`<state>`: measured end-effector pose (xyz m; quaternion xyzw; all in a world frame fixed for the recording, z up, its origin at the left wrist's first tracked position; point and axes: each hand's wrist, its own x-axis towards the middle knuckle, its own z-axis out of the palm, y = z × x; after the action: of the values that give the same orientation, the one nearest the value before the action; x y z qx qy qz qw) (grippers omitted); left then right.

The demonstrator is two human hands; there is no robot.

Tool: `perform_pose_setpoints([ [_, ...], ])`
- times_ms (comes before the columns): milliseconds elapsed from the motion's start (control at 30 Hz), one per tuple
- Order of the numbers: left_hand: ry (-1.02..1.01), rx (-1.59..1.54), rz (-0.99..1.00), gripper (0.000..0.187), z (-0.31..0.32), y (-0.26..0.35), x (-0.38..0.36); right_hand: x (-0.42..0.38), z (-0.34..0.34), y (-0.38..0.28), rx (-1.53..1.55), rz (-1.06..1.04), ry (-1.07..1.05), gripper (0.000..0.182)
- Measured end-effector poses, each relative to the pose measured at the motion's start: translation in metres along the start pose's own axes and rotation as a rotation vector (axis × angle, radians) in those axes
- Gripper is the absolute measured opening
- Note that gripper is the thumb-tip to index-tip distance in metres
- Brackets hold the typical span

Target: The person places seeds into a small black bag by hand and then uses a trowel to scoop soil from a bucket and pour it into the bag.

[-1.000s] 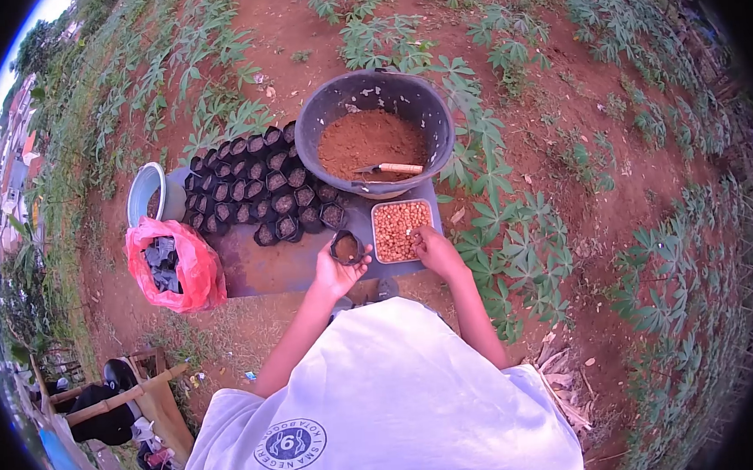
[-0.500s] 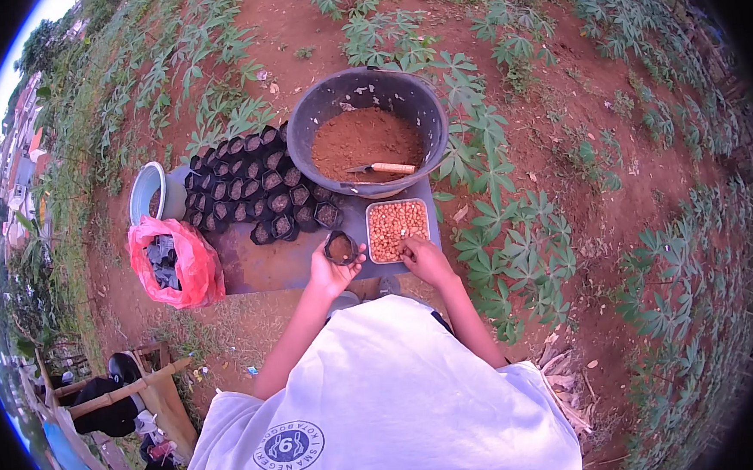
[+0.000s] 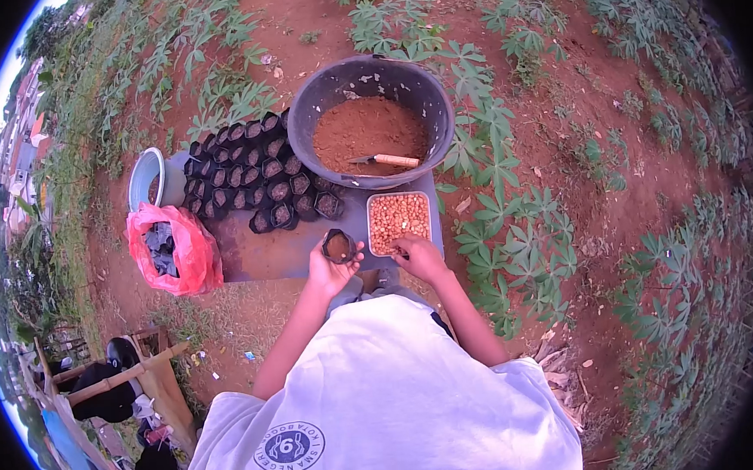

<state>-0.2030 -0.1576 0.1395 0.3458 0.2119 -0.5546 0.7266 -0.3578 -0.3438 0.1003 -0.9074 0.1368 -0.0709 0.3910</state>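
In my left hand (image 3: 331, 272) is a small black bag of soil (image 3: 338, 247), held upright with its mouth facing up. My right hand (image 3: 419, 258) is over the near edge of a square container of orange-yellow kernels (image 3: 399, 219), its fingers pinched together; whatever is between them is too small to make out. Behind the container stands a large dark basin (image 3: 294, 141) of reddish soil (image 3: 368, 132), with a wooden-handled tool (image 3: 395, 160) lying on the soil. Rows of filled black bags (image 3: 256, 175) stand to the left of the basin.
A grey table (image 3: 253, 258) bears these things. At its left are a light blue bucket (image 3: 145, 182) and a pink plastic bag (image 3: 195, 259) with dark material inside. Leafy plants (image 3: 515, 252) grow along the right side, and a bamboo structure (image 3: 131, 381) stands at lower left.
My right hand has shifted slightly left and toward me, to the container's near edge. The view has moved slightly. My left hand still holds the black bag.
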Motion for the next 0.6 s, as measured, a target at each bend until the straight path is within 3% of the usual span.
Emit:
perform_pose_setpoints([
  [600, 0.004, 0.005, -0.022, 0.053, -0.0036, -0.004, 0.0, 0.0084, 0.0007, -0.0004, 0.001, 0.087, -0.117, 0.016],
])
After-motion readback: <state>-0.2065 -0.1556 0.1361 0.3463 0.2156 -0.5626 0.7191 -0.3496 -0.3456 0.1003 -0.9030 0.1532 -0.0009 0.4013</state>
